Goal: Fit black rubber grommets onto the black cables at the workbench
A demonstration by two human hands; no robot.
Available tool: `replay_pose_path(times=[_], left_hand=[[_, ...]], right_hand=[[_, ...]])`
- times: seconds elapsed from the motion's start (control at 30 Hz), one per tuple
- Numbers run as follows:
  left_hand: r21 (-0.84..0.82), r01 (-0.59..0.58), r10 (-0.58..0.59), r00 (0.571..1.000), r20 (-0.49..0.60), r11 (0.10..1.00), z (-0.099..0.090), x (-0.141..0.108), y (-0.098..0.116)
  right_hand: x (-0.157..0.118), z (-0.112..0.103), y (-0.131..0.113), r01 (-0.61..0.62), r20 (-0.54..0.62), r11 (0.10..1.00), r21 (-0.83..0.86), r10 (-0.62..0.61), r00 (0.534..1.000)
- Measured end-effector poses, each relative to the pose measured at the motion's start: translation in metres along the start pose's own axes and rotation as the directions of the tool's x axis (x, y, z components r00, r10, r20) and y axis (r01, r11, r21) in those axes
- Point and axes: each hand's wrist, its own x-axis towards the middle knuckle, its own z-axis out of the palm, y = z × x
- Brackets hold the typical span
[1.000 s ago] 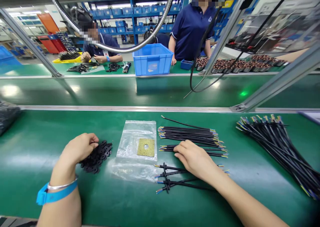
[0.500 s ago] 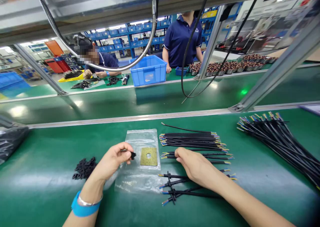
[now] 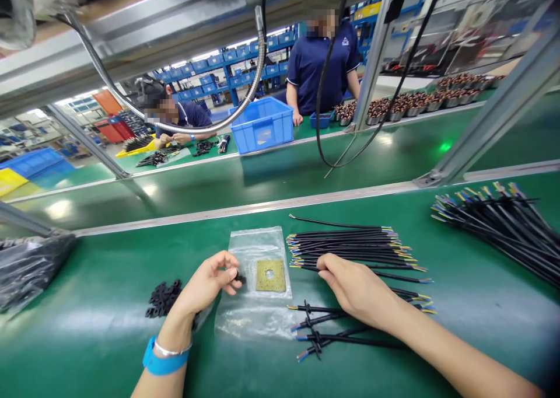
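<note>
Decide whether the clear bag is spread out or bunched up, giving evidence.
Spread out: the clear bag lies flat on the green table, its edges showing beyond the yellow square.

The square pad (image 3: pixel 263 283) right of the left hand (image 3: pixel 212 282) is speckled olive-yellow; cables (image 3: pixel 345 243) by the right hand (image 3: pixel 356 284) are black.

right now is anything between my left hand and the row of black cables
The clear bag and yellow square lie between your left hand and the black cables, both seemingly flat; nothing visible stands upright.
</note>
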Motion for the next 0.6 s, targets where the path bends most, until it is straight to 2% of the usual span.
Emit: replay_pose_path(times=[0.1, 0.2, 0.37, 0.5, 0.6], left_hand=[[-0.166, 0.012, -0.009, 1.0, 0.018, 0.986, 0.008, 0.0, 0.001], [-0.257, 0.034, -0.026, 0.999, 0.037, 0.966, 0.019, 0.0, 0.004], [-0.335, 0.011, -0.024, 0.999, -0.032, 0.942, 0.036, -0.002, 0.007], [-0.275, 0.003, -0.011, 1.0, -0.029, 0.962, 0.046, 0.0, 0.004], [-0.079, -0.087, 0.081, 0.994, -0.078, 0.993, 0.055, 0.003, -0.001]], right_hand=[[-0.001, -0.002, -0.002, 0.008, -0.028, 1.0, 0.016, -0.008, 1.0], [-0.002, -0.001, -0.003, 0.013, -0.024, 1.0, 0.02, -0.013, 1.0], [-0.001, -0.001, -0.003, 0.036, -0.048, 0.999, 0.023, -0.035, 0.998], [-0.001, -0.001, -0.002, 0.038, -0.054, 0.999, 0.02, -0.037, 0.998], [-0.002, -0.002, -0.002, 0.026, -0.049, 1.0, 0.017, -0.025, 0.998]])
